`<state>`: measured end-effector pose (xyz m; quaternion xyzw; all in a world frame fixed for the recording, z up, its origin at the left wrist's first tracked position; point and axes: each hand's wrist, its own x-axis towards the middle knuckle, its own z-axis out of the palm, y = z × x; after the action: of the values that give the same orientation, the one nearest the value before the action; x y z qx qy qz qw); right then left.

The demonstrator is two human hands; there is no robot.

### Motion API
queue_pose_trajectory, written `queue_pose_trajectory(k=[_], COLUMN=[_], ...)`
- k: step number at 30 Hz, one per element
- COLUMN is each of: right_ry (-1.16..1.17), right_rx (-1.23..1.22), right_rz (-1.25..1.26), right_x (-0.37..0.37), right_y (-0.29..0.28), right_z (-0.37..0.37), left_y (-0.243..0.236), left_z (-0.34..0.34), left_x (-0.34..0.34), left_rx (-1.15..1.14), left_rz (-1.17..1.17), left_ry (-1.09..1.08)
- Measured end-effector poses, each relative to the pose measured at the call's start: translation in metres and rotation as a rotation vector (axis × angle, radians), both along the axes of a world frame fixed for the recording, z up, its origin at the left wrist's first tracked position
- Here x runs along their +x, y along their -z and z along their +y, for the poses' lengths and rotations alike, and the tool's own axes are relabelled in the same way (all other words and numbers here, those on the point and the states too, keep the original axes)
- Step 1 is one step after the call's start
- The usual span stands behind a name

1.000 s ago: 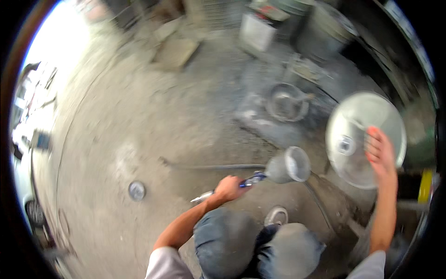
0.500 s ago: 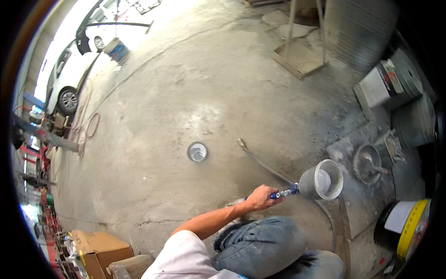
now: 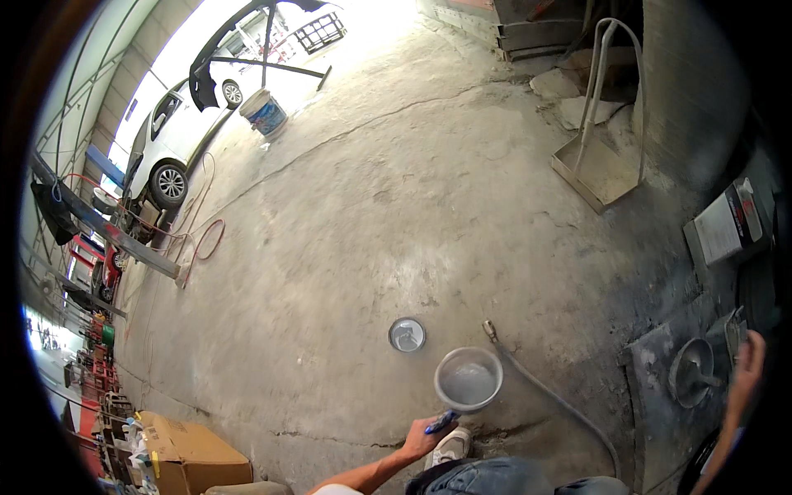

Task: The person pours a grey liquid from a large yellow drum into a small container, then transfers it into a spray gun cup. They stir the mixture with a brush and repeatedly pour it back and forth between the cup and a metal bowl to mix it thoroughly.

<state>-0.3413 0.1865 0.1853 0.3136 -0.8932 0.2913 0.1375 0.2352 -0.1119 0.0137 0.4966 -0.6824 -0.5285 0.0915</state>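
My left hand (image 3: 427, 439) is closed round the blue handle of what looks like a spray gun (image 3: 441, 422). Its wide grey cup (image 3: 469, 379) is open at the top, with greyish contents inside. On the floor just beyond the cup stands a small round tin (image 3: 407, 335) with something silvery in it. At the right rim my right hand (image 3: 747, 363) is raised beside a grey container (image 3: 731, 332); blur hides how its fingers are set. A dusty round pan (image 3: 691, 373) with a handled tool in it lies close to that hand.
An air hose (image 3: 549, 388) with a metal end runs over the concrete floor to the right. Farther off are a long-handled dustpan (image 3: 606, 177), a bucket (image 3: 266, 114) and a white car (image 3: 169, 148). A cardboard box (image 3: 194, 454) sits at the lower left.
My left hand has brought the spray gun and cup from the right to the middle, near the tin. My right hand has come into view at the right. The view has shifted.
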Motion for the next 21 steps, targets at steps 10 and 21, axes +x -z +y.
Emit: queue_pose_trajectory(k=[10, 21], right_ry=[-1.133, -1.493], right_rx=[0.601, 0.515], right_rz=[-0.404, -0.159], right_x=[0.235, 0.406], right_y=[0.149, 0.242], right_z=[-0.414, -0.522], left_y=[0.017, 0.020], left_z=[0.024, 0.044], left_x=[0.087, 0.145], left_rx=[0.052, -0.035], left_rz=[-0.013, -0.125], left_ry=[-0.315, -0.451])
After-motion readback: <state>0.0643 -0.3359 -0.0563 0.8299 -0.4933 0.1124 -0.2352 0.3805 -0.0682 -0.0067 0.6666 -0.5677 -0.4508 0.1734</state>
